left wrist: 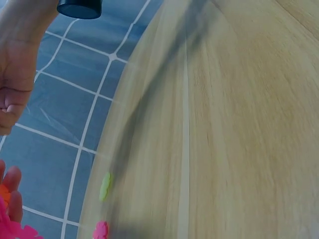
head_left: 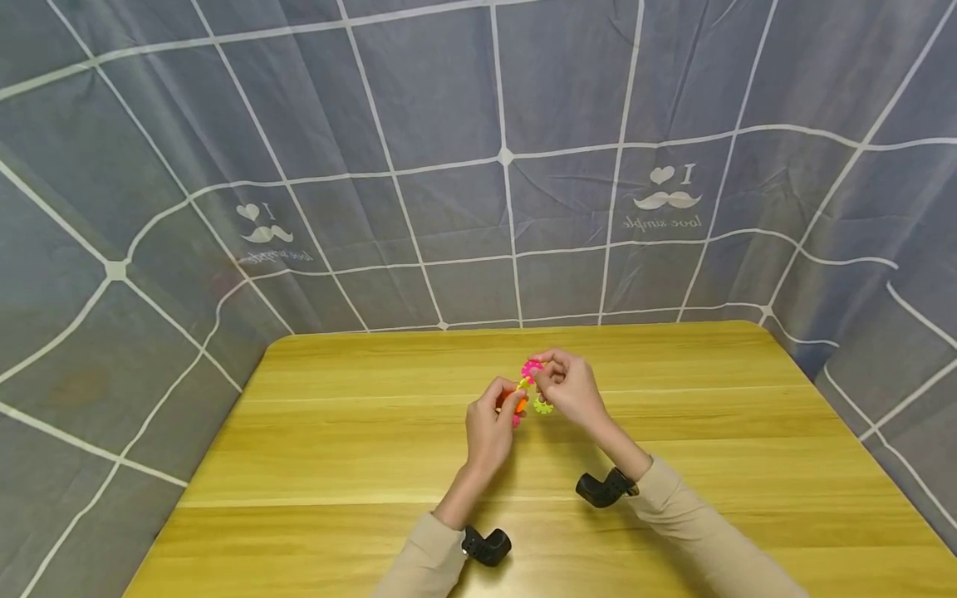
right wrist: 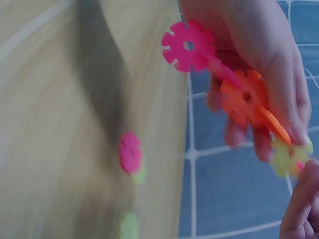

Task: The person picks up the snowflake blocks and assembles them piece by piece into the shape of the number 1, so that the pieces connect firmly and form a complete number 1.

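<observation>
Raised above the table, my left hand (head_left: 489, 428) grips a chain of slotted plastic discs. In the right wrist view the chain runs from a pink disc (right wrist: 188, 46) through an orange disc (right wrist: 246, 97) to a yellow-green disc (right wrist: 285, 157), with the orange part against my left fingers. My right hand (head_left: 574, 390) pinches another pink disc (head_left: 532, 370) at the chain's far end, where it meets the yellow-green one. Both hands are close together, fingertips nearly meeting. My right fingers (right wrist: 301, 199) partly cover that joint.
On the wooden table (head_left: 359, 465) below my hands lie a loose pink disc (right wrist: 130, 152), a yellow-green disc (right wrist: 128, 226) and another partly hidden behind the pink one. A grey checked curtain (head_left: 441, 208) hangs behind the table's far edge.
</observation>
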Available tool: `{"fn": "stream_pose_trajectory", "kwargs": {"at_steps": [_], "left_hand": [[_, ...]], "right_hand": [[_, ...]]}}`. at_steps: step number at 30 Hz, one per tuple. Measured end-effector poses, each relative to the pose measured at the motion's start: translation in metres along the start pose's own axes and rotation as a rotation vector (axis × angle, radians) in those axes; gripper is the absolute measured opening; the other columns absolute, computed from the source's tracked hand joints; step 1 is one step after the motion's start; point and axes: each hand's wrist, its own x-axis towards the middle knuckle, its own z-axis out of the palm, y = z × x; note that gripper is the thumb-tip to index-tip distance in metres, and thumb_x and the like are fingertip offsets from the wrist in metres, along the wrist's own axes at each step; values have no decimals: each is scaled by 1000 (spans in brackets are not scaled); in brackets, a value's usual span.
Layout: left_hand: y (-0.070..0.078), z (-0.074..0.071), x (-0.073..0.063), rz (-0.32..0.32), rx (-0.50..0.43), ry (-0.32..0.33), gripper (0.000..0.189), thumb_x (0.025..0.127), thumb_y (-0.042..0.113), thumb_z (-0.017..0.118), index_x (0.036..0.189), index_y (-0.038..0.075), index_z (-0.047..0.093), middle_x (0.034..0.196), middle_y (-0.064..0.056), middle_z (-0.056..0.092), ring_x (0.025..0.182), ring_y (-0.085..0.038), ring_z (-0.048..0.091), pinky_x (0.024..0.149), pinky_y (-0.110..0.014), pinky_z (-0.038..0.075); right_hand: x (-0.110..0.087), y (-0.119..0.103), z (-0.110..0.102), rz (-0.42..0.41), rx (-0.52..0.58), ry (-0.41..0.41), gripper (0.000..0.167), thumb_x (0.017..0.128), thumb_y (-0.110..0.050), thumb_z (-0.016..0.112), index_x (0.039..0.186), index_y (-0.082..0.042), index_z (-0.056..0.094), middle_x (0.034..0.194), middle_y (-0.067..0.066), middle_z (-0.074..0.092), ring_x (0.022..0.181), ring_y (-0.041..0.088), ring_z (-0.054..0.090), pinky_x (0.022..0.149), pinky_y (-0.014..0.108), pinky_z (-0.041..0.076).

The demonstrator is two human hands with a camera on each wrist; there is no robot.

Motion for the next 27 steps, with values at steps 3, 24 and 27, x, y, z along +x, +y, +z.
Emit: {"fn": "stream_pose_trajectory", "kwargs": {"at_steps": [3,24,27], "left_hand": [[-1,-1,0,4,-6,8,18,95,22,60,88,5,64,78,-20,68,66,-39,66,53,-35,55],[-16,-20,-4,-98,-27,-92,19,94,21,62,100,3,64,85,-22,71,71,-38,69,60,-32,57],[-16,-22,-5,-76,88,-82,19,94,23,62,103,7,65,82,-14,72,65,-28,68,54,-21,49]], "right_hand": [[-1,0,3,5,10,6,27,83,11,51,108,14,61,58,-1,55,44,5,50,43,15,38],[14,55,12,66,-29,-96,25,93,-4,55,115,3,65,73,15,62,62,30,61,58,43,56],[15,58,15,74,-20,-98,27,93,-2,55,118,3,62,76,23,61,64,33,61,59,45,56]]}}
